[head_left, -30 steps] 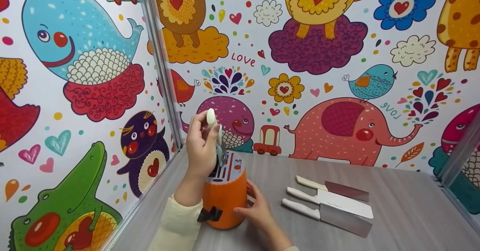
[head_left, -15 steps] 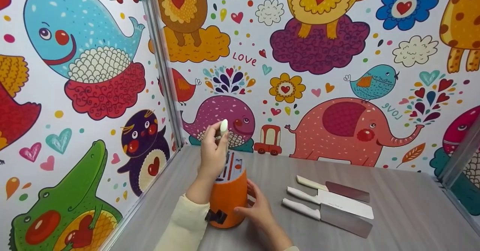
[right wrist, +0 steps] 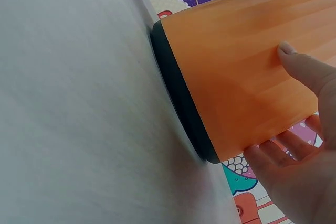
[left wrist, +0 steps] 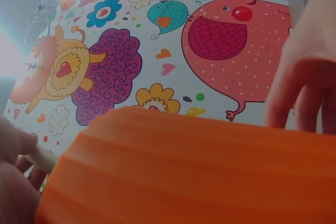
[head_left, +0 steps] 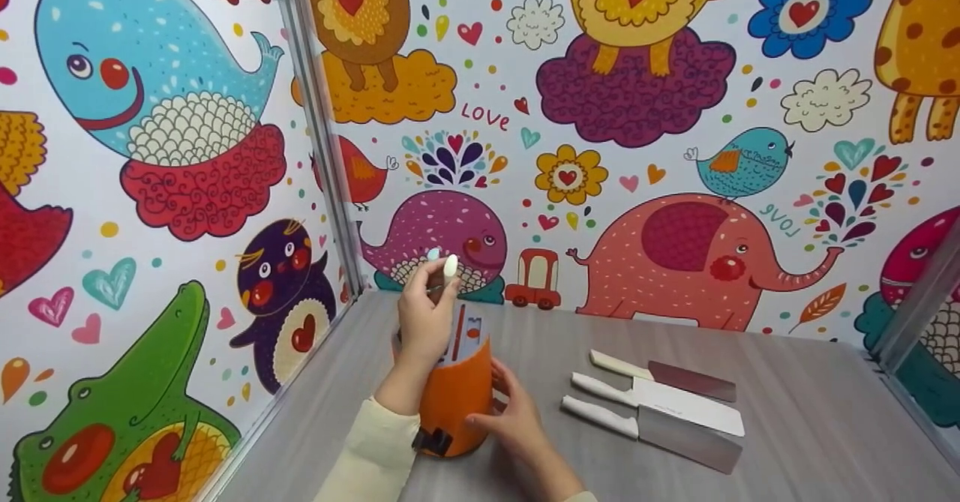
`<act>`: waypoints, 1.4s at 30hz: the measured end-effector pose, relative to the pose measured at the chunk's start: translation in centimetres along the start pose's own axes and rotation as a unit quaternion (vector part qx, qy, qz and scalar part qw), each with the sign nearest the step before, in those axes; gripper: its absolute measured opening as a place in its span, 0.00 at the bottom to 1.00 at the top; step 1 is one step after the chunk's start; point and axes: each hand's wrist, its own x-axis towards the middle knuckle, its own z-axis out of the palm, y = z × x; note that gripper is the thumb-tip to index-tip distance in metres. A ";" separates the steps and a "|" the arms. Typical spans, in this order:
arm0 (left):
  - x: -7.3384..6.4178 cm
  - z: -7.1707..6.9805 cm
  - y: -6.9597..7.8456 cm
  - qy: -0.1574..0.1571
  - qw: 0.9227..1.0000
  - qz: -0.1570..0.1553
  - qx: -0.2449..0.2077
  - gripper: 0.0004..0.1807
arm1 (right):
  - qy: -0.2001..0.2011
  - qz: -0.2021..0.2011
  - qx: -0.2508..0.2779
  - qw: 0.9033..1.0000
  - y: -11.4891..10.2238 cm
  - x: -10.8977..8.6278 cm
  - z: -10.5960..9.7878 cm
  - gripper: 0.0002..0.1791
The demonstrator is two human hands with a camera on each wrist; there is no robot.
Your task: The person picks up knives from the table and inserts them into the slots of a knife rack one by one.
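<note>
An orange knife block with a slotted grey top stands upright on the table. Above its top, my left hand pinches the cream handle of a knife; the blade is hidden behind the hand. A pale blue handle tip shows just behind these fingers; what it belongs to is hidden. My right hand grips the block low on its right side. In the right wrist view, the thumb lies across the orange wall and the other fingers wrap its far edge.
To the right of the block lie a cream-handled knife with a dark blade, a white-bladed cleaver and a white-handled cleaver with a grey blade. Cartoon-printed walls close off the table at the back and left.
My left hand has shifted right and then slightly down with the knife handle, over the block's slots. The pale blue tip is again visible behind it. My right hand stays on the block.
</note>
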 end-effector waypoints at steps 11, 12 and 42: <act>-4.8 -3.6 -5.0 0.086 0.982 0.117 0.124 0.41 | 0.009 0.003 -0.001 1.000 0.0 0.1 0.7 0.56; -5.0 -4.0 -5.8 0.066 0.985 0.107 0.115 0.46 | 0.011 0.002 -0.004 1.000 0.0 0.2 0.7 0.56; -6.6 -6.8 -12.3 -0.130 0.990 -0.060 -0.001 0.61 | 0.003 -0.011 0.000 1.000 0.6 0.0 -0.8 0.54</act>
